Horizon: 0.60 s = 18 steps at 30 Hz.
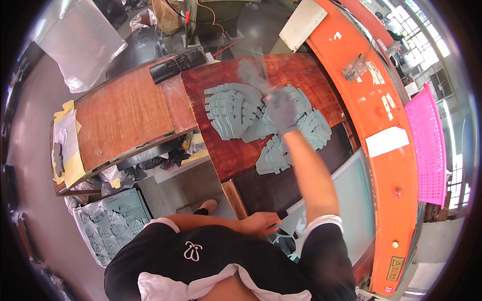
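My right hand (282,111), in a grey glove, reaches over the dark red board (201,155). Its fingers are closed on a grey-green cut piece (253,75), smeared by motion. Below and around it lie several loose stacks of grey-green, sole-shaped cut pieces (231,111), with slots and notched edges. Another stack (314,128) fans out to the right of my wrist. Close to my body, my bare left hand (261,223) has its fingers bent at the edge of a grey-green sheet with cut-out holes (285,242); the fingertips are partly hidden.
An orange machine beam (384,175) curves along the right, bearing a white paper (387,142). Beyond it stands a pink basket (427,145). A wooden table (120,118) with a black roll (178,65) is at left. Punched sheets (110,226) lie low at left; a pale panel (354,200) lies near right.
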{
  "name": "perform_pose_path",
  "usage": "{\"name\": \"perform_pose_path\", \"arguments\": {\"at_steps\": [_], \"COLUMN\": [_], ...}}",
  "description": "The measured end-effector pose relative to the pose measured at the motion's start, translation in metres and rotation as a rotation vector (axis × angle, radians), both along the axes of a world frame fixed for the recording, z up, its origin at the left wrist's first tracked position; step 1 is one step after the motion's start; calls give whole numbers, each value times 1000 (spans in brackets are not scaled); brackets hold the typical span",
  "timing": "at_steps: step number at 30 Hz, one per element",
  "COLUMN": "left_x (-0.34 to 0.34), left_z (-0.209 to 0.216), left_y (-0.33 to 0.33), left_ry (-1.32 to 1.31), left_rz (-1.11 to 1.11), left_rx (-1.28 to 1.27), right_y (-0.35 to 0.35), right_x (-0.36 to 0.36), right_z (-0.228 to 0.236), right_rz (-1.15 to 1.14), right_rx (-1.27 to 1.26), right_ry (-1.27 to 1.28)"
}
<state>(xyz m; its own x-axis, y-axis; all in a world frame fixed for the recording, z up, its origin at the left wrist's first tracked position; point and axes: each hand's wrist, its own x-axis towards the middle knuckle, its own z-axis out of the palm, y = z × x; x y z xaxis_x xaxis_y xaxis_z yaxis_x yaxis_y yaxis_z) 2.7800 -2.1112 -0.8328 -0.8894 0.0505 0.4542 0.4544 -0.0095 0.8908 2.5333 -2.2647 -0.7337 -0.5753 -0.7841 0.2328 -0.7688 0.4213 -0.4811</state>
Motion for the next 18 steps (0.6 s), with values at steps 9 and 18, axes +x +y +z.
{"name": "perform_pose_path", "arguments": {"at_steps": [9,18], "left_x": [-3,-21], "left_z": [5,-4], "left_y": [-3,5], "left_ry": [-91,-470], "left_rz": [-6,-57], "left_rx": [52,-82], "right_y": [101,490], "right_x": [56,170], "right_z": [-42,21], "right_rz": [249,-1149], "right_rx": [122,-16], "right_ry": [313,274]}}
